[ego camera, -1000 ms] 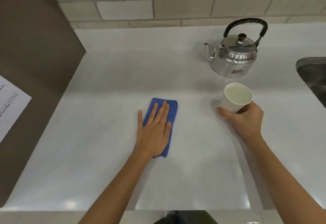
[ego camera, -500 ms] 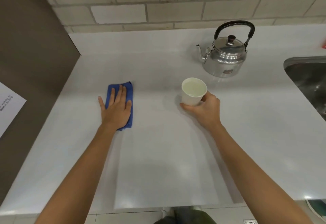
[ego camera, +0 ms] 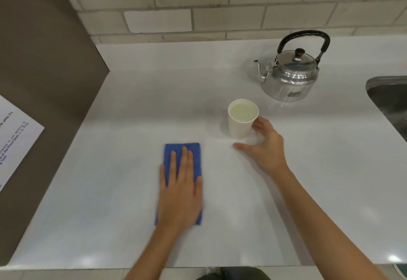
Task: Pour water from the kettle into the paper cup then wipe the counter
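A white paper cup [ego camera: 240, 125] filled with water stands on the white counter [ego camera: 123, 191], in front of and left of the steel kettle [ego camera: 290, 76] with its black handle. My right hand [ego camera: 265, 147] curls around the cup's lower right side. Its fingers touch the cup wall and the thumb lies on the counter just in front of the base. My left hand [ego camera: 181, 193] presses flat, fingers together, on a folded blue cloth [ego camera: 170, 154] left of the cup.
A sink [ego camera: 389, 101] cuts into the counter at the right edge. A tiled wall [ego camera: 198, 2] runs along the back, and a brown side panel [ego camera: 44, 77] with a printed paper sheet [ego camera: 15, 138] borders the left. The counter's front edge is near me.
My left hand has slid the blue cloth from the far left back to the right and toward me, nearer the cup. My right hand stays at the cup, thumb now loosened.
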A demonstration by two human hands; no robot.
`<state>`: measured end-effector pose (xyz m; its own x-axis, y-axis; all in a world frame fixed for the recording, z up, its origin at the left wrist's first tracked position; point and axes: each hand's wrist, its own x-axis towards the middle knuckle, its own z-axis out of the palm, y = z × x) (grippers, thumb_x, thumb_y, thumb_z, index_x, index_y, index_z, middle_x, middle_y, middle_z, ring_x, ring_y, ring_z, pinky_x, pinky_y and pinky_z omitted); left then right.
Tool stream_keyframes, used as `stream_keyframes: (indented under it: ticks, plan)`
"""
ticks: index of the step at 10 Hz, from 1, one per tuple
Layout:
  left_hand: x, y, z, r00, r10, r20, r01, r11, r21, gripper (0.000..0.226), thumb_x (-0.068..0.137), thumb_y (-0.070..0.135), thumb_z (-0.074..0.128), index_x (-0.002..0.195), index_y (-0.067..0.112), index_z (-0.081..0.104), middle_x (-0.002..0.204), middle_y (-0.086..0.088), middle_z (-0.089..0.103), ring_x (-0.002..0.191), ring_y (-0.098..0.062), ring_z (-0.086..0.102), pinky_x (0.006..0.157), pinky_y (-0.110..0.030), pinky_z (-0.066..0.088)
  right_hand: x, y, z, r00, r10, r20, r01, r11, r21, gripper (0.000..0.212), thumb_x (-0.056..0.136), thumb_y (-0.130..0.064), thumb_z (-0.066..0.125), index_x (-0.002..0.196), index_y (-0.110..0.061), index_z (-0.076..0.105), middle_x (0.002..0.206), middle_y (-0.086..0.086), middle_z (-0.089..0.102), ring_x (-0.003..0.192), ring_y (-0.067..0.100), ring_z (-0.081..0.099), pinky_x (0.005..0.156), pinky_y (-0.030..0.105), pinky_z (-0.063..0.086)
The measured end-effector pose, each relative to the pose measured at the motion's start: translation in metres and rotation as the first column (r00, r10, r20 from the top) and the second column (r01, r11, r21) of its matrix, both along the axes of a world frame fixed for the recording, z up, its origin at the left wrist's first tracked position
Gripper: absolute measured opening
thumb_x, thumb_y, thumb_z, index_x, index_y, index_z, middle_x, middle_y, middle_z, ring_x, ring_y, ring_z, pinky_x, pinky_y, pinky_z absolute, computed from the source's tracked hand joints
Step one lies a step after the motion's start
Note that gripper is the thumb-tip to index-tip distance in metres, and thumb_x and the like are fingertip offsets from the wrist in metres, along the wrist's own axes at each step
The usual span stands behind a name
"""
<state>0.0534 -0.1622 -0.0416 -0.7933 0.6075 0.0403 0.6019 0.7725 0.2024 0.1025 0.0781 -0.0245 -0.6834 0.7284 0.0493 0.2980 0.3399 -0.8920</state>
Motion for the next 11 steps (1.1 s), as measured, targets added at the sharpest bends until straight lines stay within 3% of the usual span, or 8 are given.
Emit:
stream_keyframes:
  ticks: [1,2,3,5,7,10,11]
  plan:
    - [0.05,0.023,-0.003,0.999,-0.044,0.029,0.042,0.997,0.059,0.062,0.099,0.036,0.017,0.155,0.011,0.008,0.164,-0.001,0.004,0.151,-0.025,-0.001,0.12,-0.046,0.003,0.041,-0.022,-0.002,0.996,-0.093,0.012,0.092,0.995,0.048,0.077,0.062,-0.018,0.093,0.13,-0.015,0.056,0.123,-0.007,0.061,0.114,0.008,0.057,0.097,0.013,0.04]
    - [0.049,0.024,-0.001,0.996,-0.072,0.046,0.068,0.995,0.071,0.06,0.1,0.039,0.019,0.155,0.016,0.01,0.164,0.003,0.007,0.152,-0.022,0.004,0.119,-0.045,0.005,0.067,-0.051,-0.006,0.997,-0.067,0.047,0.061,0.992,0.113,0.059,0.072,-0.017,0.086,0.125,-0.014,0.061,0.136,-0.002,0.057,0.127,0.014,0.052,0.106,0.025,0.038]
    - [0.013,0.012,-0.002,0.997,-0.051,0.058,0.049,0.998,0.045,0.059,0.1,0.044,0.014,0.155,0.028,-0.002,0.163,0.013,-0.001,0.151,-0.013,-0.004,0.123,-0.044,-0.003,0.075,-0.068,-0.011,0.985,0.032,0.169,-0.073,0.966,0.246,0.052,0.084,-0.022,0.076,0.132,-0.011,0.06,0.149,0.003,0.047,0.142,0.016,0.037,0.117,0.039,0.03]
    - [-0.096,-0.012,-0.004,0.984,0.134,0.12,-0.139,0.99,0.034,0.06,0.102,0.048,0.021,0.153,0.035,-0.007,0.163,0.018,-0.005,0.15,-0.007,-0.01,0.122,-0.048,-0.003,0.075,-0.067,-0.013,0.964,0.045,0.262,-0.134,0.935,0.33,0.05,0.09,-0.031,0.067,0.137,-0.017,0.056,0.154,-0.001,0.041,0.147,0.014,0.029,0.119,0.034,0.019]
    - [-0.166,-0.038,0.001,0.983,0.109,0.15,-0.116,0.992,0.042,0.06,0.102,0.049,0.021,0.155,0.033,-0.003,0.164,0.015,-0.002,0.15,-0.007,-0.009,0.122,-0.049,-0.006,0.074,-0.067,-0.011,0.966,0.042,0.257,-0.126,0.939,0.321,0.049,0.089,-0.029,0.069,0.135,-0.016,0.057,0.154,-0.001,0.042,0.146,0.015,0.03,0.119,0.039,0.023]
    - [-0.173,-0.039,0.002,0.982,0.116,0.151,-0.115,0.993,-0.012,0.062,0.102,0.049,0.024,0.155,0.029,-0.002,0.165,0.012,-0.002,0.151,-0.012,-0.009,0.12,-0.052,-0.011,0.073,-0.065,-0.005,0.969,0.065,0.239,-0.136,0.946,0.295,0.05,0.087,-0.022,0.072,0.134,-0.011,0.059,0.15,0.004,0.046,0.144,0.021,0.036,0.117,0.041,0.029]
    - [-0.173,-0.026,0.016,0.969,0.157,0.189,-0.171,0.983,0.062,0.056,0.103,0.045,0.029,0.153,0.021,0.024,0.164,0.005,0.017,0.152,-0.019,0.008,0.118,-0.055,-0.009,0.071,-0.061,0.005,0.993,0.018,0.114,-0.037,0.984,0.175,0.049,0.092,-0.02,0.066,0.138,-0.013,0.054,0.143,0.002,0.054,0.137,0.021,0.046,0.111,0.033,0.035]
